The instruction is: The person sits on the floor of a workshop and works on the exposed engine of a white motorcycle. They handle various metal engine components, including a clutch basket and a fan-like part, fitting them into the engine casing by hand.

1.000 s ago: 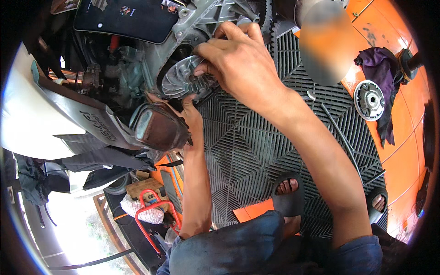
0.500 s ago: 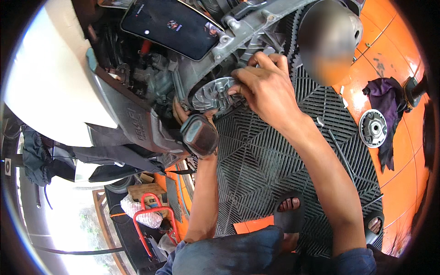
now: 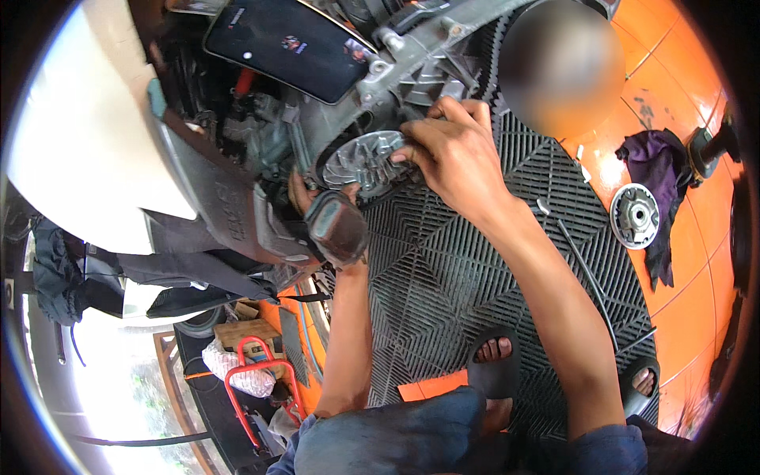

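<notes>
One finned metal disc (image 3: pixel 360 161) at opening of engine casing (image 3: pixel 419 51); right hand (image 3: pixel 463 158) curled, thumb and fingertips gripping right edge; left hand (image 3: pixel 301 192) below, partly behind lamp (image 3: pixel 338 227), grip cannot be told; disc likely rigid, weighty, possibly slick; hold by rim, sparing thin fins

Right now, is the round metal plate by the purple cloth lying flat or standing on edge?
Flat: the metal plate shows its whole round face, seen from above.

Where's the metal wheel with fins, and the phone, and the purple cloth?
Finned pulley plate (image 3: pixel 359 161): head view, on its finned face.
Smartphone (image 3: pixel 291 52): head view, middle of its dark screen.
Purple cloth (image 3: pixel 657 164): head view, its bunched upper part.
</notes>
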A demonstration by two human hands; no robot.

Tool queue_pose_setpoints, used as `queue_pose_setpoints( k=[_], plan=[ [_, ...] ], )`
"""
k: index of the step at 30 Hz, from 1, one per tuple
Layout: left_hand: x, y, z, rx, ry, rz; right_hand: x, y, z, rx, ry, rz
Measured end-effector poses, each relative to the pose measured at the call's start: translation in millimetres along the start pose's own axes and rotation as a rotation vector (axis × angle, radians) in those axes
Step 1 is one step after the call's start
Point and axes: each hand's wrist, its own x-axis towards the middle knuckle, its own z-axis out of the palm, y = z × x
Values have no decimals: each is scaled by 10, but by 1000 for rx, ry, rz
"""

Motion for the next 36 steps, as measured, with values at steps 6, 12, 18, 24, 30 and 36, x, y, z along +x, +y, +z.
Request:
queue_pose_setpoints(
  k=[6, 12, 18, 24, 30, 36],
  plan=[
    [10, 53, -19, 132, -54, 81, 75, 2, -45, 13, 26, -49],
    [-5, 46, -36, 48, -58, -87, 72, 20, -27, 26, 10, -30],
    [-29, 4, -21, -33, -33, -86, 128, 9, -46, 13, -28, -76],
    [-89, 44, 55, -132, 23, -151, 88, 28, -22, 18, -28, -72],
    [-39, 126, 72, -147, 31, -177, 25, 58, -17, 27, -11, 4],
    [-91, 106, 81, -185, 37, -162, 88, 26, -60, -3, -35, -48]
  ],
)
